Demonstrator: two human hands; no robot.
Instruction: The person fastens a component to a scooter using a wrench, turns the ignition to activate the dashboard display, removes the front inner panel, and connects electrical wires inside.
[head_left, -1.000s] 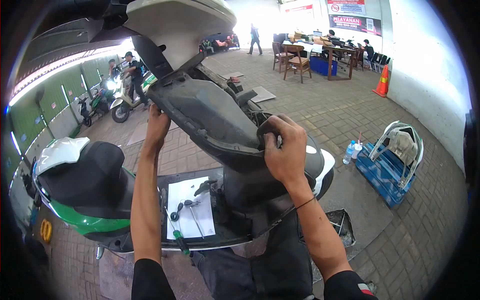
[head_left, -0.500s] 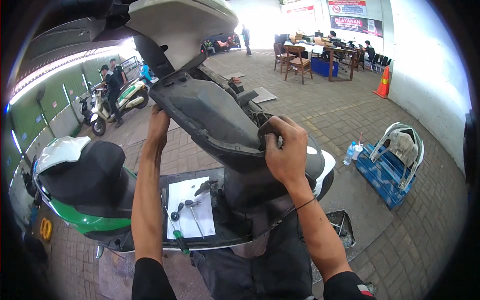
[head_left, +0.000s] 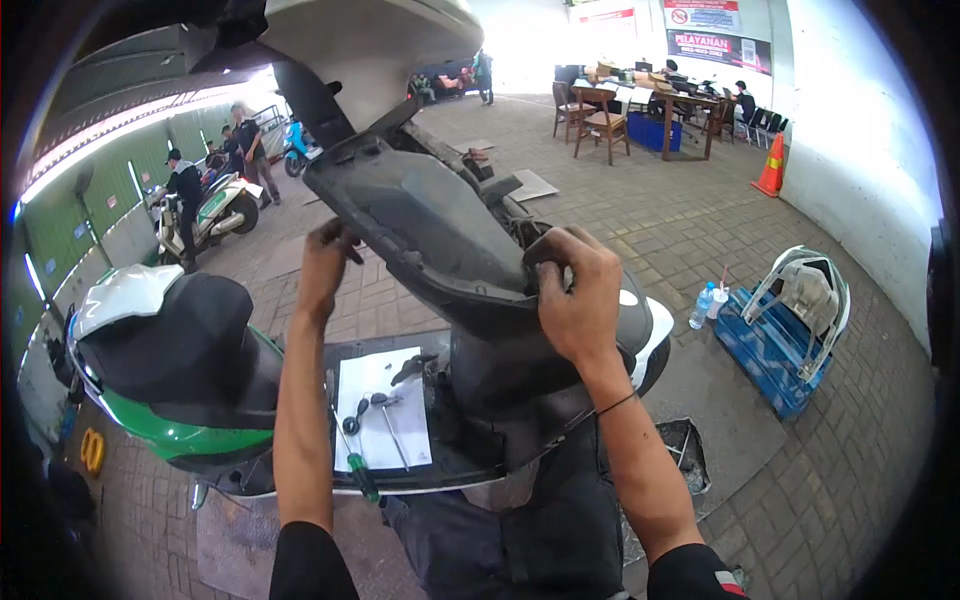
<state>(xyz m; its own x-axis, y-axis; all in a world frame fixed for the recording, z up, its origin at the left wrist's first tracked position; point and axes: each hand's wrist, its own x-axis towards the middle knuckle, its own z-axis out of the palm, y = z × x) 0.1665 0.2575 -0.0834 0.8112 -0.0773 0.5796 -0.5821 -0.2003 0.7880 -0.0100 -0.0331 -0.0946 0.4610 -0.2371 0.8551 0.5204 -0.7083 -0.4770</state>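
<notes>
The dark grey inner panel (head_left: 420, 220) of a scooter's front slants across the middle of the view, dusty and with a raised rim. At its lower right edge my right hand (head_left: 578, 290) is closed, thumb and fingers pinching the rim beside exposed wiring. My left hand (head_left: 326, 265) is just off the panel's left edge, fingers loosely bent and apart, holding nothing. Below, on the footboard, a white paper sheet (head_left: 410, 440) carries a green-handled screwdriver (head_left: 360, 475) lying partly over its edge, a second thin screwdriver (head_left: 394, 435) and small dark parts.
The green and black scooter seat (head_left: 170, 350) is at left, a pale cover on it. At right, a blue crate (head_left: 765, 350) bears a white-and-green fairing (head_left: 805, 300), with a water bottle (head_left: 701, 305) beside it. Farther off are an orange cone (head_left: 770, 165), a desk with chairs, and people by scooters.
My left hand has let go of the panel's left edge and moved slightly away from it. My right hand stays at the lower right rim. People in the background have shifted.
</notes>
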